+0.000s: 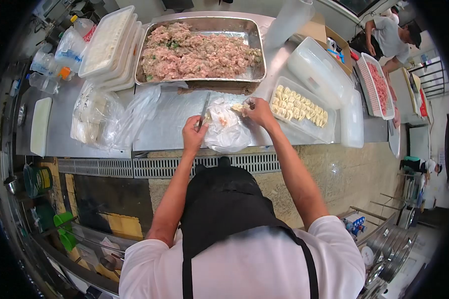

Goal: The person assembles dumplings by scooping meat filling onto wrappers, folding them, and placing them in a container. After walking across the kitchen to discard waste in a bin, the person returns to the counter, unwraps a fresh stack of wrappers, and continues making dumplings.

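Note:
At the edge of the steel counter, my left hand (194, 133) is closed around a thin flat metal tool (205, 107) that points away from me. My right hand (258, 112) pinches a small pale dumpling (238, 107), partly hidden by the fingers. Between both hands lies a crumpled white plastic bag (227, 130); its contents cannot be made out. Beyond them stands a large metal tray (204, 20) of minced meat mixed with green bits (199, 55). To the right of my right hand, a clear plastic container (326, 133) holds rows of shaped dumplings (297, 104).
Left of the meat tray, white lidded containers (107, 42) are stacked beside plastic bottles (70, 47). A clear bag of pale round sheets (97, 117) lies nearer. Translucent bins (319, 70) and a white basket of meat (374, 82) stand right. Another person (391, 37) works far right.

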`<action>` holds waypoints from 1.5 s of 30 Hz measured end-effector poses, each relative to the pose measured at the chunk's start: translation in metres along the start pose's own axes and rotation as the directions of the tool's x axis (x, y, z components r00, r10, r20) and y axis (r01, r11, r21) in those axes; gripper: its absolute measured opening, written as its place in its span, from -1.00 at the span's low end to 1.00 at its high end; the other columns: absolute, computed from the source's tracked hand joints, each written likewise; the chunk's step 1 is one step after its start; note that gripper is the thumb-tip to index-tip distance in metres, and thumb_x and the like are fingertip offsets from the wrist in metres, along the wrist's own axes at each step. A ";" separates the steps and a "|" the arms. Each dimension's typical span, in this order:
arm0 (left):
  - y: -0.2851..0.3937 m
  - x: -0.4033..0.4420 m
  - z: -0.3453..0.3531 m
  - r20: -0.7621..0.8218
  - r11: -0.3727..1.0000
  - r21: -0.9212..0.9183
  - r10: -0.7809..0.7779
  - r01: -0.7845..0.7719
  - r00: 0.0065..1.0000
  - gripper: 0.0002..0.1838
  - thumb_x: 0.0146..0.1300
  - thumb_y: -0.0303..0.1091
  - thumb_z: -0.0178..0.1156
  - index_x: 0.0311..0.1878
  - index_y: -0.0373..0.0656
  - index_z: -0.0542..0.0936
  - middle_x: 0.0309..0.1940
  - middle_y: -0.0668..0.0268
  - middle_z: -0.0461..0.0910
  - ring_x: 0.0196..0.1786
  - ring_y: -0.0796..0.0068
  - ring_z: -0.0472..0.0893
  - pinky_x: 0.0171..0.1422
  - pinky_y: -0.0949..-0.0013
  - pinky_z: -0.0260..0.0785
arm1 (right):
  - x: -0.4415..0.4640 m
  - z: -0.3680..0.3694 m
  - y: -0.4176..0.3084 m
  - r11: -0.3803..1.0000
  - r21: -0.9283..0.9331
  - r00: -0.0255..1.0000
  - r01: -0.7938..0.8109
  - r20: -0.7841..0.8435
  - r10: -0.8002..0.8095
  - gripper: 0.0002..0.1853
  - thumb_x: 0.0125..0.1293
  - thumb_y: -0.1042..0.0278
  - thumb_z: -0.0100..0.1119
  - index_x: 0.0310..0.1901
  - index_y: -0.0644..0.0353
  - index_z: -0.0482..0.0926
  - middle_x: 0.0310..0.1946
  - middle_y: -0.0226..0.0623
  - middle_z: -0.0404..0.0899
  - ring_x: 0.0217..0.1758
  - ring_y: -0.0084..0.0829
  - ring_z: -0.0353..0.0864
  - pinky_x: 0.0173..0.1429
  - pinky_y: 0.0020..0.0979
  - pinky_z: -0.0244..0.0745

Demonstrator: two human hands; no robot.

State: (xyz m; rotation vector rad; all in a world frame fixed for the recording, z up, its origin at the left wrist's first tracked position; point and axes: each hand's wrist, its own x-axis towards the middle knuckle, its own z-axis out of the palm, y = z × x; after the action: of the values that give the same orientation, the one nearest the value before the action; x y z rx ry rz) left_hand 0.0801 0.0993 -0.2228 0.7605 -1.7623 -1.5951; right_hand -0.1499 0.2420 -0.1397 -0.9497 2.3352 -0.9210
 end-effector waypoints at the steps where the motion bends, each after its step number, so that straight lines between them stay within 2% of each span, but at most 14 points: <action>1: 0.002 0.000 0.000 0.009 1.000 -0.003 -0.014 0.014 1.000 -0.71 0.22 -0.58 0.33 0.01 -0.43 0.60 0.01 0.21 0.53 -0.12 0.50 0.64 -0.16 0.50 0.62 | -0.002 -0.001 -0.001 1.000 0.000 1.000 0.001 0.001 -0.001 -0.70 0.09 0.30 0.43 -0.17 0.28 0.70 -0.28 0.02 0.72 -0.18 -0.02 0.71 -0.03 -0.18 0.56; 6: 0.004 0.000 0.000 0.005 1.000 -0.016 0.003 -0.003 1.000 -0.70 0.21 -0.58 0.34 0.01 -0.43 0.60 0.02 0.20 0.52 -0.05 0.48 0.62 -0.12 0.49 0.62 | -0.008 0.017 -0.005 0.975 0.174 0.984 0.136 0.090 -0.153 -0.67 0.11 0.25 0.47 -0.17 0.28 0.68 -0.23 -0.09 0.73 -0.16 -0.23 0.71 0.02 -0.27 0.57; 14: -0.004 -0.001 0.001 -0.015 0.999 -0.040 0.010 -0.011 1.000 -0.69 0.19 -0.57 0.35 0.01 -0.42 0.60 0.04 0.20 0.52 -0.02 0.47 0.61 -0.07 0.46 0.61 | -0.012 0.029 -0.019 0.976 0.213 0.999 0.040 -0.008 -0.039 -0.57 0.07 0.27 0.51 -0.06 0.24 0.57 -0.18 -0.15 0.69 -0.15 -0.26 0.68 0.02 -0.29 0.57; 19: -0.008 -0.001 0.002 -0.020 0.997 -0.069 0.016 -0.018 1.000 -0.69 0.21 -0.57 0.35 0.01 -0.43 0.59 0.05 0.25 0.52 -0.08 0.56 0.59 -0.09 0.52 0.53 | -0.032 0.034 -0.041 0.925 0.241 0.955 0.293 -0.032 -0.294 -0.68 0.06 0.39 0.49 -0.11 0.17 0.68 -0.25 -0.16 0.68 -0.24 -0.24 0.67 -0.05 -0.31 0.57; 21: -0.014 0.000 0.000 -0.029 0.998 -0.061 -0.004 0.002 1.000 -0.69 0.16 -0.57 0.37 -0.01 -0.38 0.62 0.04 0.20 0.53 0.03 0.44 0.59 -0.05 0.40 0.60 | -0.044 0.050 -0.042 0.931 0.173 0.944 0.321 0.020 -0.329 -0.73 0.07 0.41 0.49 -0.15 0.12 0.73 -0.07 -0.20 0.67 -0.10 -0.30 0.64 0.02 -0.33 0.55; 23: -0.020 0.003 -0.003 0.012 0.999 0.002 0.037 -0.038 0.999 -0.69 0.14 -0.57 0.36 -0.02 -0.34 0.63 0.03 0.22 0.55 0.03 0.44 0.60 -0.05 0.40 0.58 | -0.050 0.064 -0.037 0.888 -0.151 0.890 0.434 -0.081 -0.449 -0.69 -0.02 0.34 0.55 -0.18 0.12 0.74 0.06 -0.13 0.59 0.12 -0.13 0.55 0.13 -0.25 0.50; 25: 0.003 0.000 -0.014 -0.027 1.000 0.011 0.015 -0.015 1.000 -0.69 0.11 -0.57 0.36 -0.04 -0.32 0.64 0.02 0.21 0.57 0.01 0.39 0.62 -0.04 0.37 0.57 | -0.058 0.054 -0.043 0.915 -0.116 0.922 0.387 0.027 -0.386 -0.58 -0.04 0.30 0.57 -0.07 0.07 0.73 0.24 -0.04 0.45 0.31 0.00 0.38 0.28 -0.14 0.40; 27: 0.017 -0.006 -0.021 -0.061 1.000 0.019 -0.019 0.021 0.998 -0.69 0.08 -0.56 0.36 -0.06 -0.31 0.65 0.00 0.19 0.58 -0.01 0.35 0.63 -0.03 0.33 0.55 | -0.069 0.040 -0.049 0.893 -0.127 0.887 0.431 -0.120 -0.445 -0.37 -0.07 0.26 0.60 0.13 0.03 0.65 0.30 0.09 0.36 0.35 0.12 0.32 0.37 -0.02 0.33; 28: 0.014 -0.006 -0.027 -0.075 0.978 0.185 0.115 -0.100 0.991 -0.70 0.05 -0.53 0.36 -0.08 -0.28 0.66 -0.02 0.15 0.59 -0.03 0.27 0.64 -0.01 0.30 0.55 | -0.071 0.037 -0.044 0.890 -0.160 0.896 0.427 -0.058 -0.440 0.05 -0.25 0.14 0.70 0.40 -0.03 0.40 0.43 0.15 0.18 0.40 0.18 0.24 0.44 0.05 0.25; 32: -0.002 -0.005 -0.026 -0.040 0.856 0.482 0.238 -0.190 0.971 -0.68 0.01 -0.39 0.39 -0.13 -0.24 0.67 -0.10 0.08 0.61 -0.08 0.08 0.63 0.04 0.20 0.52 | -0.077 0.066 -0.042 0.915 -0.219 0.939 0.340 0.025 -0.343 0.51 -0.58 0.03 0.79 0.56 -0.09 0.06 0.54 0.12 -0.03 0.41 0.22 0.20 0.44 0.06 0.27; 35: 0.012 -0.002 0.005 -0.030 0.901 0.427 0.092 -0.070 0.995 -0.65 0.08 -0.31 0.39 -0.07 -0.24 0.67 -0.17 0.08 0.65 -0.11 0.01 0.65 0.01 0.16 0.50 | -0.070 0.083 -0.063 0.880 -0.425 0.977 0.212 0.083 -0.195 0.49 -0.58 0.04 0.80 0.55 -0.10 0.09 0.53 0.12 -0.03 0.37 0.21 0.23 0.41 0.05 0.29; 41: -0.007 0.003 0.026 0.003 0.960 0.279 0.033 -0.032 0.999 -0.66 0.15 -0.38 0.34 0.01 -0.25 0.67 -0.40 0.23 0.69 -0.45 0.44 0.59 -0.30 0.33 0.45 | -0.047 0.107 -0.022 0.909 -0.200 0.876 0.366 -0.255 -0.409 -0.23 -0.15 0.37 0.37 0.27 -0.02 0.53 0.24 0.10 0.44 0.24 0.12 0.36 0.31 -0.01 0.36; 43: 0.016 -0.005 0.025 0.149 0.927 -0.168 -0.312 0.335 0.938 -0.69 0.26 -0.42 0.29 0.06 -0.25 0.68 -0.49 0.40 0.63 -0.58 0.72 0.42 -0.50 0.48 0.27 | -0.041 0.105 -0.016 0.902 -0.149 0.861 0.405 -0.270 -0.431 -0.29 -0.17 0.38 0.38 0.20 -0.01 0.58 0.18 0.01 0.52 0.16 0.08 0.44 0.27 -0.07 0.41; 45: 0.031 -0.013 0.022 0.146 0.918 -0.219 -0.303 0.329 0.942 -0.69 0.32 -0.42 0.26 0.11 -0.27 0.67 -0.48 0.50 0.57 -0.63 0.82 0.32 -0.58 0.58 0.10 | -0.039 0.104 -0.012 0.884 -0.151 0.829 0.441 -0.309 -0.466 -0.37 -0.17 0.40 0.37 0.11 0.00 0.64 0.11 -0.05 0.58 0.09 0.03 0.50 0.20 -0.12 0.46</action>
State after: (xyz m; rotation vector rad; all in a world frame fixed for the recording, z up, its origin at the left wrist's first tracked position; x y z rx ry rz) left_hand 0.0707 0.1261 -0.1940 0.8870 -1.5342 -2.0593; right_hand -0.0554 0.2217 -0.1950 -1.5334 2.4782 -1.2758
